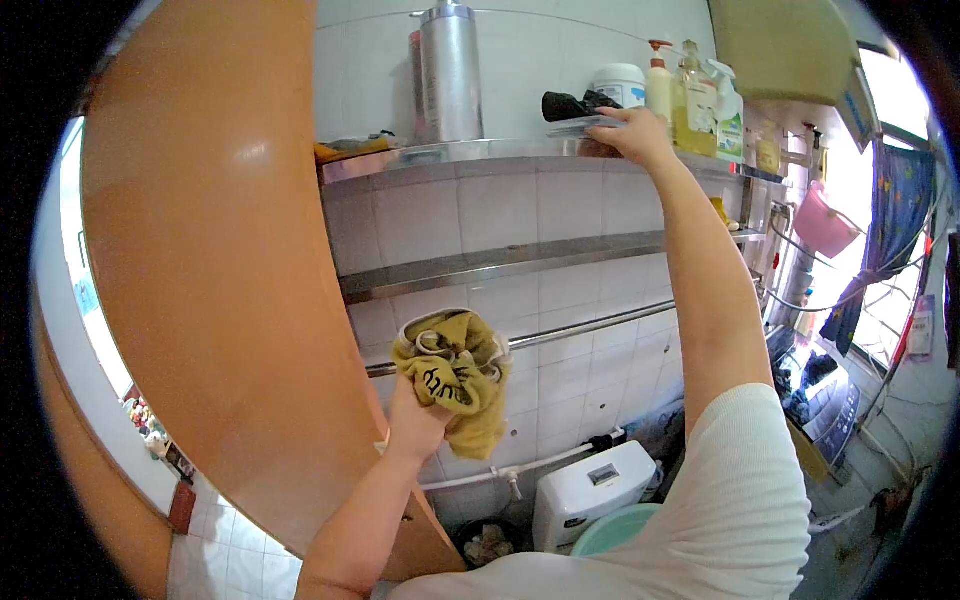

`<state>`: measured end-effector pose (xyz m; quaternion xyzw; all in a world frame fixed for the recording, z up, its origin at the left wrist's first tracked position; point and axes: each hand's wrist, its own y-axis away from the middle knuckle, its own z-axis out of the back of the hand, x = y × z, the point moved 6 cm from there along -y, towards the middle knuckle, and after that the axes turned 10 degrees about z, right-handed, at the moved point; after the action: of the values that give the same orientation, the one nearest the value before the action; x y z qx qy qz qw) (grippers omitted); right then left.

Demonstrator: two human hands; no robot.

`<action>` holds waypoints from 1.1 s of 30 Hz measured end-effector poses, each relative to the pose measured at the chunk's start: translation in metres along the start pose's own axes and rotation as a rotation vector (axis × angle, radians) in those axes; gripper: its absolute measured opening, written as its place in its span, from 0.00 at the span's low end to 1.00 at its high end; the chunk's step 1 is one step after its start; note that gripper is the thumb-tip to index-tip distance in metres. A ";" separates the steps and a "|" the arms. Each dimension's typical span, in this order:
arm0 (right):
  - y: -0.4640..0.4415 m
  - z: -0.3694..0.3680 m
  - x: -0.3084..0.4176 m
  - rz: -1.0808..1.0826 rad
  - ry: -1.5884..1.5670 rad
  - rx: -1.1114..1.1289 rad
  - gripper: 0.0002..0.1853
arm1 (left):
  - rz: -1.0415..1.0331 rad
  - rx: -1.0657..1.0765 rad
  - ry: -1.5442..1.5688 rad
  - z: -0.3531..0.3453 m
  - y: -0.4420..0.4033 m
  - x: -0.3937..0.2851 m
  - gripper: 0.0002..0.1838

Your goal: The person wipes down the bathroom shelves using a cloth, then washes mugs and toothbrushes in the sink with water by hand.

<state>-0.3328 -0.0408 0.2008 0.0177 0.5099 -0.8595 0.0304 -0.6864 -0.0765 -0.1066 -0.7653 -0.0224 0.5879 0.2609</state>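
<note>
My left hand (412, 418) is closed around a bunched mustard-yellow cloth (462, 385) with dark lettering and a pale edge, held up in front of the tiled wall. My right hand (636, 136) reaches to the upper metal shelf (450, 153). Its fingers close on the right end of a flat, clear plastic thing (572, 127) at the shelf's front edge. Resting on or just behind that is a crumpled black plastic bag (578, 105), close to my fingertips. A white tub (620, 84) stands behind the hand.
Several bottles, among them a yellow one (694, 108), crowd the shelf's right part. A silver cylinder (451, 75) stands on its left. Below run a narrower shelf (500, 268) and a rail. A wooden door (210, 250) borders the left; a toilet tank (590, 490) sits low.
</note>
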 end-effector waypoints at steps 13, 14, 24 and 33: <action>0.034 0.050 0.008 -0.032 -0.286 -0.229 0.25 | 0.244 0.217 0.439 -0.094 -0.082 -0.009 0.31; 0.034 0.049 0.007 -0.031 -0.297 -0.246 0.25 | 0.336 0.263 0.519 -0.112 -0.093 -0.008 0.30; 0.122 0.084 0.053 0.037 -0.266 -0.485 0.23 | 0.406 0.417 0.949 -0.225 -0.175 -0.014 0.21; 0.198 0.031 0.112 0.055 -0.564 -0.309 0.24 | 0.331 0.138 0.933 -0.147 -0.090 0.019 0.26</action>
<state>-0.4303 -0.1665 0.0358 -0.2121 0.6052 -0.7418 0.1962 -0.5218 -0.0468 -0.0601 -0.9210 0.2574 0.2166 0.1965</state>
